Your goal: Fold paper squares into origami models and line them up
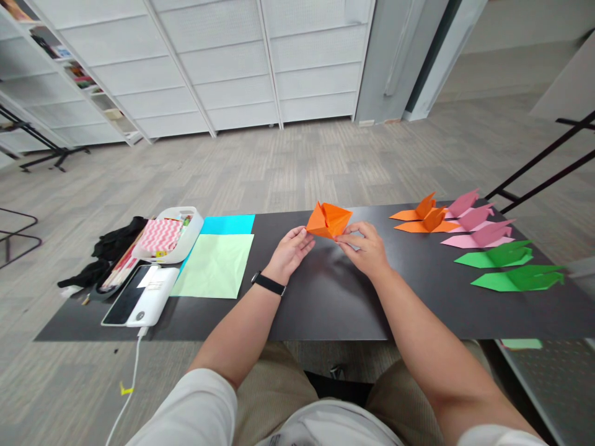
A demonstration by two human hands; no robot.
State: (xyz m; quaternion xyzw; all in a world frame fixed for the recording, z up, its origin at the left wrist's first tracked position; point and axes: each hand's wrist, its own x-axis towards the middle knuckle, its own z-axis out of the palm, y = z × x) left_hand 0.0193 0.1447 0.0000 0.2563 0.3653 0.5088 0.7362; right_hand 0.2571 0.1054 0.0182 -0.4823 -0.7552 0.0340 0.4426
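A half-folded orange paper (328,220) is held just above the black table (325,297). My left hand (292,251) pinches its left corner, with a black band on the wrist. My right hand (365,248) pinches its lower right edge. Both hands are closed on the paper. Finished folded paper figures lie in a row to the right: two orange ones (425,218), pink ones (478,226) and green ones (511,267).
Flat sheets lie to the left, a pale green one (214,266) over a blue one (230,224). Further left are a white tray (173,238) of patterned paper, a phone on a white power bank (139,296) and black cloth (114,244).
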